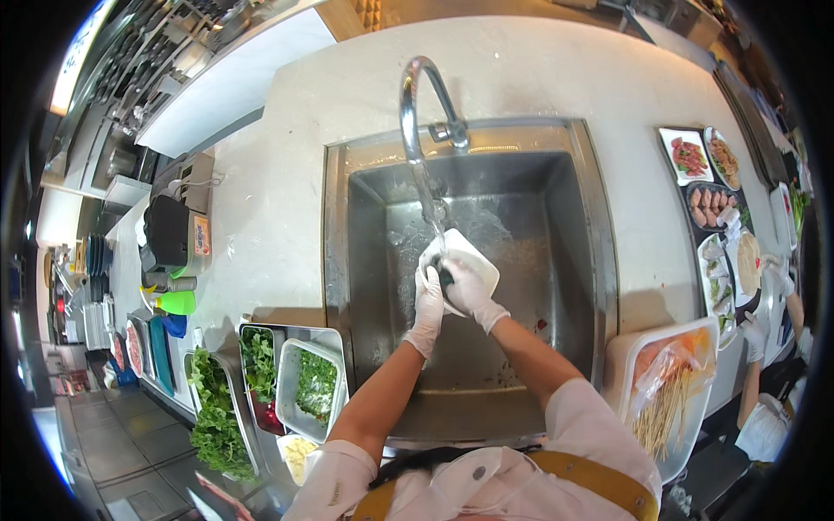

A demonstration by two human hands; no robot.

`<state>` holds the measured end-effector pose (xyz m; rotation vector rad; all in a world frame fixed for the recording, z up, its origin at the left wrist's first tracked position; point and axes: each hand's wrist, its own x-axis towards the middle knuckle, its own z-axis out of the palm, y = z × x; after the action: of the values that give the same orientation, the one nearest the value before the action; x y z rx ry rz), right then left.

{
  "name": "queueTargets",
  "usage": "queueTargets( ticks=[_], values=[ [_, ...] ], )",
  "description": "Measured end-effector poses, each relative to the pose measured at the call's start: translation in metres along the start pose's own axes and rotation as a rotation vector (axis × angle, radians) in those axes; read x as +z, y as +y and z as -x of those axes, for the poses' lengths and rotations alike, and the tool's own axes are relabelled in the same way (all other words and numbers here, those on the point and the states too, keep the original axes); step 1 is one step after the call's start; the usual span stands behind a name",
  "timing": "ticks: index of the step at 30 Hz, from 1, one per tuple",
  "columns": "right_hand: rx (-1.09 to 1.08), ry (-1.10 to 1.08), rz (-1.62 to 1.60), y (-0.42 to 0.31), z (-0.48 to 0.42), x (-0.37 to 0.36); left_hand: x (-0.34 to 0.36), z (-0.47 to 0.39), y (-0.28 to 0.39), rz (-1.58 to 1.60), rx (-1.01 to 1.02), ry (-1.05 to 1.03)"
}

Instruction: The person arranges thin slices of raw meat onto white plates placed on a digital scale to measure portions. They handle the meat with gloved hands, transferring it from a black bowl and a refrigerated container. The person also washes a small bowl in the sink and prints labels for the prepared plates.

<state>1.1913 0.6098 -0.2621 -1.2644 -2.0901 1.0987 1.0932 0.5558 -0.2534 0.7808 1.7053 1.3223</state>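
Note:
Water runs from a curved chrome faucet (410, 111) onto a white plastic container (479, 257), tilted above the floor of a stainless-steel sink (567, 273). My gloved left hand (428, 306) grips the container's left edge, its thumb over the rim. Inside the container, my gloved right hand (466, 286) presses with fingers bent, close to the left hand; a dark item shows between the two hands, too hidden to name. Whether the right fingers hold that item cannot be told.
Trays of leafy greens (218, 417) and a tub of chopped herbs (316, 387) stand left. At right are a tub with wooden skewers (661, 417), plates of raw meat (689, 156) and a co-worker's gloved hands (754, 332). A green spray bottle (176, 302) lies far left.

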Motion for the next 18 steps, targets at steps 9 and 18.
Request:
queueTargets(
  ticks=[9,18],
  values=[
    [0.269,-0.581,0.795,0.005,-0.04,-0.123,-0.028,-0.011,0.008,-0.714,-0.097,-0.055],
    [-0.081,0.087,0.321,-0.076,-0.215,-0.125,-0.054,0.106,0.018,-1.128,0.633,-0.801]
  ],
)
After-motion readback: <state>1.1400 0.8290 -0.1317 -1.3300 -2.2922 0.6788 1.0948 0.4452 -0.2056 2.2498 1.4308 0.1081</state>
